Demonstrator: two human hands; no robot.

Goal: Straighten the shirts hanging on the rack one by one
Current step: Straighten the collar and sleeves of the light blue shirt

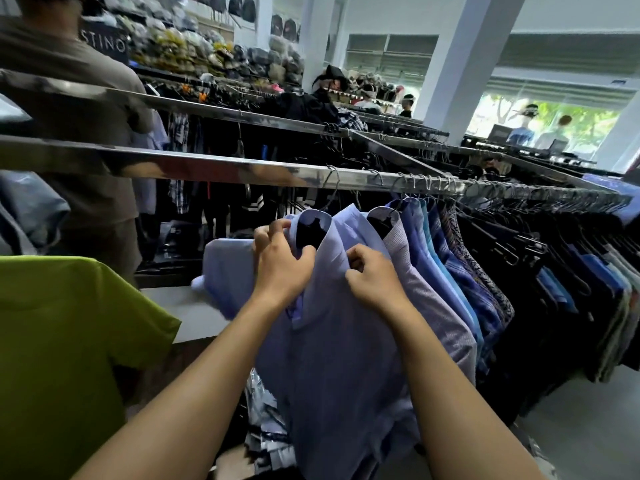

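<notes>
A light blue shirt point(339, 341) hangs on a black hanger from the shiny metal rail point(207, 168), first in a row of shirts. My left hand point(280, 265) grips the left side of its collar, fingers curled over the fabric. My right hand point(375, 277) pinches the right side of the collar. Just right of it hangs a pale lilac shirt point(436, 306) on its own hanger, then several blue shirts point(460, 271) packed close together.
Dark garments point(554, 271) fill the rail further right. A lime green shirt point(69, 341) hangs at the lower left. A person in a brown top point(69, 98) stands behind the rail at left. More racks and a white pillar point(460, 64) stand beyond.
</notes>
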